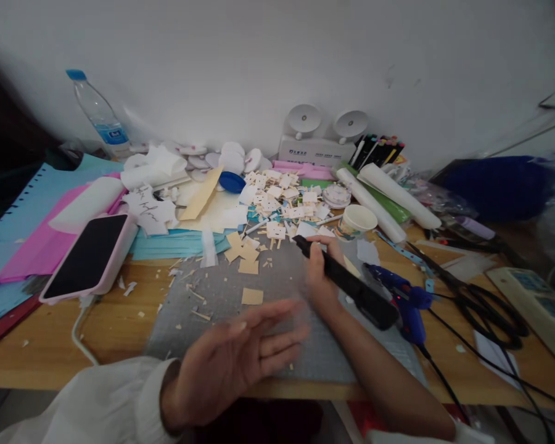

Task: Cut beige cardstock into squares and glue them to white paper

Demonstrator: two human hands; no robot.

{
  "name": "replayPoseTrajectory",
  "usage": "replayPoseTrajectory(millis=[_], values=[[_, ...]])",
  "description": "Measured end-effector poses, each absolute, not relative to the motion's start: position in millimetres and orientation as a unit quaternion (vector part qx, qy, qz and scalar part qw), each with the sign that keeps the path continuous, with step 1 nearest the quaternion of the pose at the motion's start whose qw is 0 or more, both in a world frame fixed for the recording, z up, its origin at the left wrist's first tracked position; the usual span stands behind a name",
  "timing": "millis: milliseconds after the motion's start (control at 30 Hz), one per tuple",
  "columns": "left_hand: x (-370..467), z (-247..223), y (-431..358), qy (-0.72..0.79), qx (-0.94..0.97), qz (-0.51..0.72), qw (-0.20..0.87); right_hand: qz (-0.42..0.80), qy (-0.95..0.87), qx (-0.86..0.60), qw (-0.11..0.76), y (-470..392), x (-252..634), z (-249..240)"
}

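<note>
My right hand (pixel 322 271) is closed round a long black tool (pixel 351 287), whose narrow tip points up and left over the grey mat (pixel 180 327). Palm up and fingers spread, my left hand (pixel 240 357) is held above the mat's front edge with nothing in it; its fingertips are blurred. Just beyond it lies a small tan paper square (pixel 252 296). More tan pieces (pixel 248 253) rest near the mat's back edge, beside a heap of small cream paper figures (pixel 282 197).
A phone (pixel 90 256) and coloured paper (pixel 32 243) lie left. At the right are a paper cup (pixel 358 221), a blue glue gun (pixel 409 308), black scissors (pixel 483 308) and a power strip (pixel 531 296). A bottle (pixel 99 114) stands at back left.
</note>
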State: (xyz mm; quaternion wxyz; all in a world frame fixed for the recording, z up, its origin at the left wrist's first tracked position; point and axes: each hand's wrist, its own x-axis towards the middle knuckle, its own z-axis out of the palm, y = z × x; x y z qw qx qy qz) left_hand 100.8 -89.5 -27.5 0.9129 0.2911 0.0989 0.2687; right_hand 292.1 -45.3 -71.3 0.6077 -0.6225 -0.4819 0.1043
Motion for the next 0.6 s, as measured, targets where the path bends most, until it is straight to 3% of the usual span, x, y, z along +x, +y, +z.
replayPoseTrajectory(millis=[267,600], values=[[81.0,10.0,-86.3,0.090,0.151,0.230,0.957,0.073,-0.458,-0.623,0.629,-34.5,297.4,-74.0],[82.2,10.5,-88.6,0.029,0.071,0.247,0.966,0.071,-0.482,-0.625,0.610,-35.7,294.5,-72.7]])
